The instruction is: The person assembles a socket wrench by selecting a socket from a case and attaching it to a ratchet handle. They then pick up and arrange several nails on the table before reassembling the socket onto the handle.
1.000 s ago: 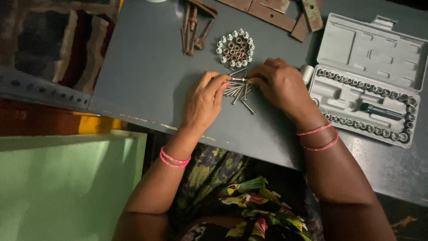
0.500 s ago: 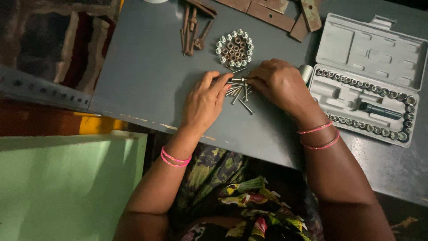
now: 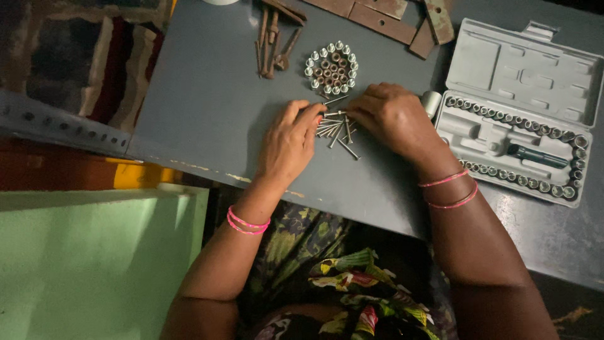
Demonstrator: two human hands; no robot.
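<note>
Both hands rested on the grey table (image 3: pixel 207 113), near the middle of its front edge, over a small pile of loose bolts (image 3: pixel 336 129). The left hand (image 3: pixel 288 146) lay palm down with its fingers together and extended, the fingertips touching the left side of the pile. The right hand (image 3: pixel 393 116) lay curled over the right side of the pile, knuckles up; whether its fingertips pinched a bolt could not be told, as they were hidden beneath the hand.

The bolts lay fanned out flat on the table between the two hands, shafts pointing in several directions.

Just beyond the pile, toward the far edge, a cluster of nuts (image 3: pixel 331 67) was arranged as a ring of bright pieces around darker ones. To the left of that cluster, near the far edge, lay several rusty bolts (image 3: pixel 274 41). Rusty flat metal strips (image 3: pixel 384 16) lay along the far edge.

At the right side of the table stood an open grey socket-set case (image 3: pixel 503 135), lid folded back, with rows of sockets along its borders and a dark driver handle (image 3: pixel 535 155) seated in its tray. A small white cylinder (image 3: pixel 431 101) lay against the case's left end, just beside the right hand.
</note>
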